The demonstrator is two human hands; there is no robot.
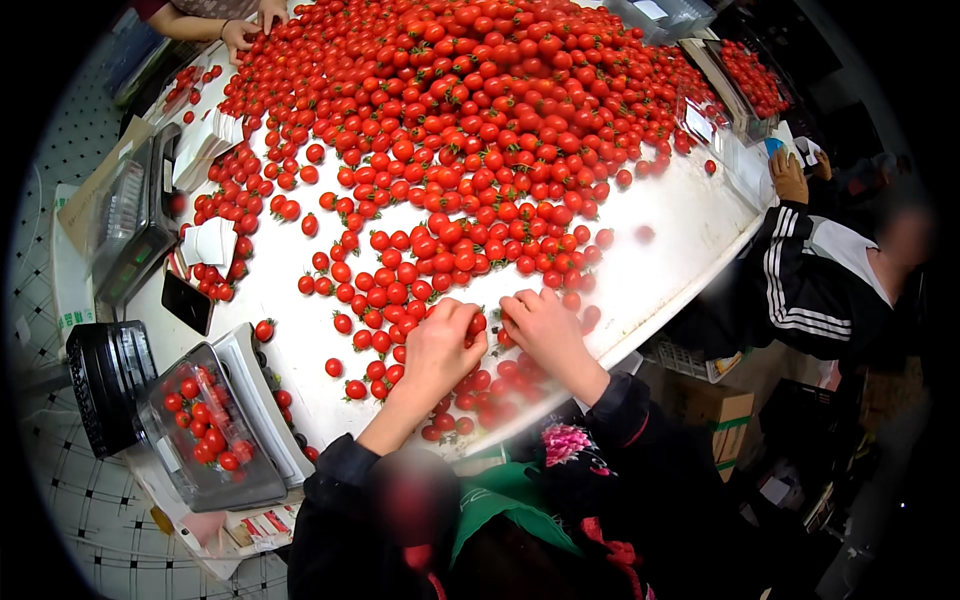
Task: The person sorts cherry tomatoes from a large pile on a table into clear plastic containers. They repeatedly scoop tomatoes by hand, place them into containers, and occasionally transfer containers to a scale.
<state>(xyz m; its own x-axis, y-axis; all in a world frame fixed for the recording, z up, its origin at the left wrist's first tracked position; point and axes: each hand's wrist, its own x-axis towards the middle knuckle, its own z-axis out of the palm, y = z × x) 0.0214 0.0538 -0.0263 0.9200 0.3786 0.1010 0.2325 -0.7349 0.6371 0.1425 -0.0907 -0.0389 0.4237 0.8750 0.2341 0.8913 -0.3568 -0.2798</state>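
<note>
Cherry tomatoes with green stems (450, 112) lie heaped over a white table (652, 262), thinning out towards me. My left hand (442, 345) is low over the near part of the heap, its thumb and fingers closed on one red cherry tomato (477, 323). Just to the right, my right hand (547, 330) is bent over the tomatoes with its fingertips down; a tomato shows beneath them, and whether it is gripped is hidden. Between my forearms more tomatoes (487, 397) lie near the table edge, partly blurred. At the lower left a clear plastic container (210, 427) on a scale holds several tomatoes.
A dark phone (187, 301), folded white papers (210, 244) and a second scale with clear containers (131, 217) line the left side. One co-worker's hands (251, 26) are at the top left; another co-worker in a striped sleeve (784, 277) is at the right, beside clear containers (739, 165).
</note>
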